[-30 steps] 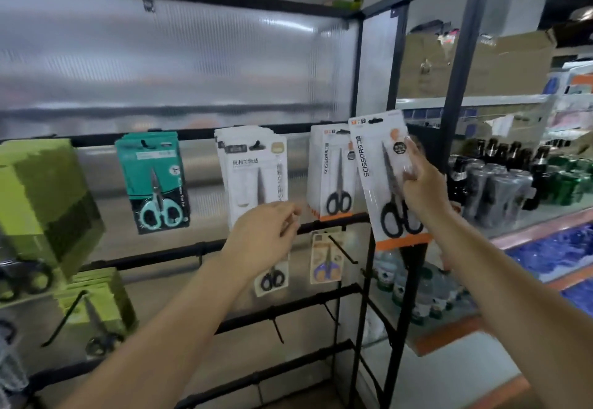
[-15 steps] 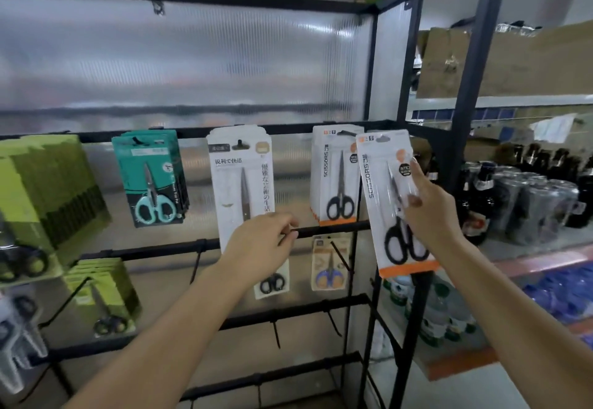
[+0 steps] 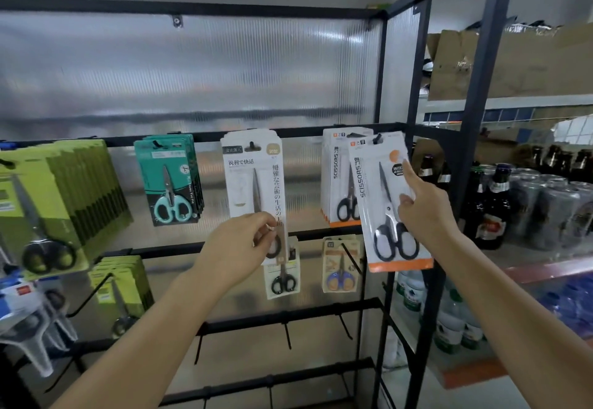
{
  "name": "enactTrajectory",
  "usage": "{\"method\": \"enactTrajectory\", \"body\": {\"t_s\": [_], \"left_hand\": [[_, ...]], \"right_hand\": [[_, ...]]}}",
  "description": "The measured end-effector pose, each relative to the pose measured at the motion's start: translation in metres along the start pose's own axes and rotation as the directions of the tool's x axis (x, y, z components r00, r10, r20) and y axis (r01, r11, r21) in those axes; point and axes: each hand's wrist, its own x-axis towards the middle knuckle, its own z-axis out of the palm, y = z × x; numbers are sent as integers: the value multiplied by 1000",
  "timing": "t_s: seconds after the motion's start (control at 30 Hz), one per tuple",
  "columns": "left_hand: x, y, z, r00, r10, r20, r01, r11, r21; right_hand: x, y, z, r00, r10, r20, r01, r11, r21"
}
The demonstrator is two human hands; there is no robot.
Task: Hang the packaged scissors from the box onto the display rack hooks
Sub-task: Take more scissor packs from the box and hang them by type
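Rack hooks, both hands (packs pinched)

- One head-worn cam, wide-angle, looks fwd and level at the display rack, close, within arm's reach.
- Both forearms enter from bottom edge.
- Rack fills left and centre; bottle shelf at right edge.

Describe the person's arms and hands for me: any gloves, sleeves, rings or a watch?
Both arms are bare as far as the head view shows them, with no sleeve edge in view. The left hand and the right hand wear no gloves. No watch or band shows on either wrist, and I can make out no ring on the fingers that are visible. The nails look short and unpainted.
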Motion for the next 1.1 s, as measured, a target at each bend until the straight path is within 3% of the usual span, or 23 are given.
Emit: {"method": "enactTrajectory", "body": {"t_s": [0.2,0.43,0.57,0.67,0.77,0.87,1.1], "left_hand": [[0,2,-2,1000,-6,-4,6,1000,27],[2,2,-7,1000,5,-6,-5,999,37],[-15,-22,-4,997,-59,55,56,996,66],[-32,-40,1,985,-144,93,138,988,67],[-54,-61,9,973,-191,133,184,981,63],[-84,-84,19,947,-256,195,256,966,27],[-175,-157,41,829,-407,383,397,911,109]], "right_hand": [[13,-20,4,999,17,29,-16,999,-49],[31,-47,18,991,55,124,-1,919,-395],[2,-60,37,968,-7,250,91,940,-328],[-30,-74,57,871,-1,491,192,921,-339],[-62,-84,78,755,0,655,212,946,-245],[-88,-89,109,668,-32,743,315,917,-244],[-154,-75,218,441,103,892,298,920,-254]]}}
